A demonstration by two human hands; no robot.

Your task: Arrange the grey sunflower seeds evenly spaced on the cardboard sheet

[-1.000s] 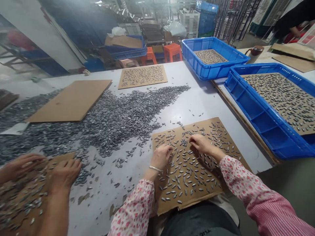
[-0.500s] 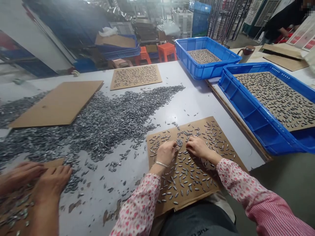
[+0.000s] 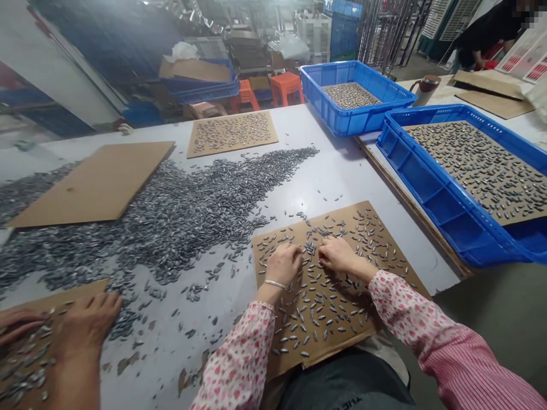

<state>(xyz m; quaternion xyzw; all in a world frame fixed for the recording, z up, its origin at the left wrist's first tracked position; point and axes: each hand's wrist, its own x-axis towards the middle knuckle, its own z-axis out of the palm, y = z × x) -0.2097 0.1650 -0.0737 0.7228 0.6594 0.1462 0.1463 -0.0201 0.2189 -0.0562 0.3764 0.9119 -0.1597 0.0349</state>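
A brown cardboard sheet (image 3: 314, 353) lies before me, scattered with small grey metal pieces (image 3: 328, 333), pointed at both ends. Over its middle, my left hand (image 3: 284, 265) is closed, fingers bent down at the left of a small cluster of pieces (image 3: 309, 247). My right hand (image 3: 339, 254) is closed just across that cluster, fingertips pinched low over the cardboard. Whatever either hand holds is hidden by the fingers. Beyond the sheet, a large heap of the same pieces (image 3: 205, 199) spreads over the white table (image 3: 337, 165).
At lower left, a co-worker's hands (image 3: 88, 319) work over another cardboard sheet. A plain cardboard sheet (image 3: 98, 176) rests on the heap; a filled one (image 3: 233, 134) lies behind. Two blue crates (image 3: 427, 171) with filled sheets stand right. Orange stools (image 3: 285, 86) are beyond the table.
Both my hands have barely moved, staying by the cluster on the cardboard. The co-worker's left hand has shifted left, away from the other hand. The whole view has shifted slightly.
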